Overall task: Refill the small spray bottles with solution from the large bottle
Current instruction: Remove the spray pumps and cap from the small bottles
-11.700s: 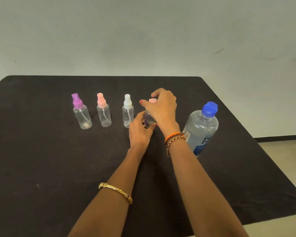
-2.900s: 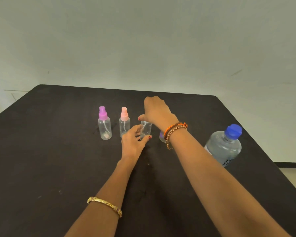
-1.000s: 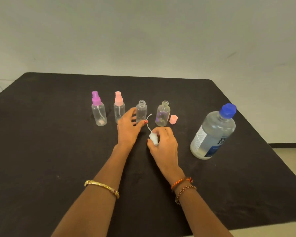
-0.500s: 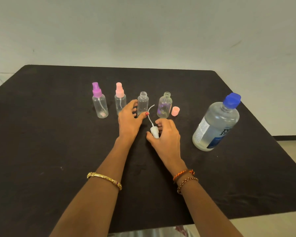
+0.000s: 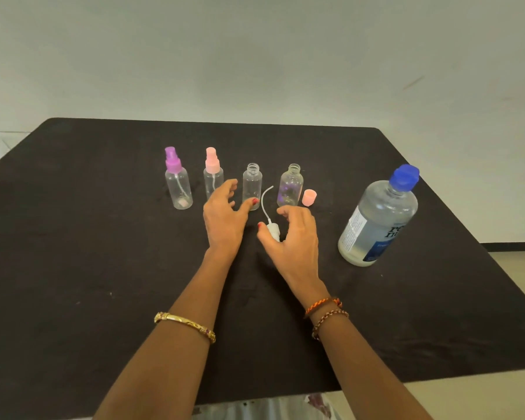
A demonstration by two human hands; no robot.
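- A black worktop (image 5: 73, 268) fills the middle and lower frame, with a pale wall behind it across the top.
- Four small spray bottles stand upright in a row just above frame centre. From the left: a purple-capped bottle (image 5: 178, 183), a pink-capped bottle (image 5: 212, 174), a first open bottle (image 5: 252, 186) with a bare neck, and a second open bottle (image 5: 290, 186), also uncapped, with a purple tint low inside.
- A pink cap (image 5: 309, 197) stands on the worktop just right of the second open bottle.
- The large bottle (image 5: 379, 219), clear with a blue lid and a white-and-blue label, stands at centre right, well apart from the row; its lid is on.
- The left hand (image 5: 225, 219) is just below the row, fingers spread and relaxed; its thumb tip is at the base of the first open bottle, though contact cannot be told. It holds nothing.
- The right hand (image 5: 294, 234) is beside it, at frame centre, fingers loosely arched over a white spray head (image 5: 272, 230) lying on the worktop. The thumb is beside the head; no clear grip shows.
- The head's thin white dip tube (image 5: 264, 198) curves up between the two open bottles.
- A gold bangle (image 5: 184, 324) is on the left forearm and braided orange bands (image 5: 326, 310) are on the right wrist.
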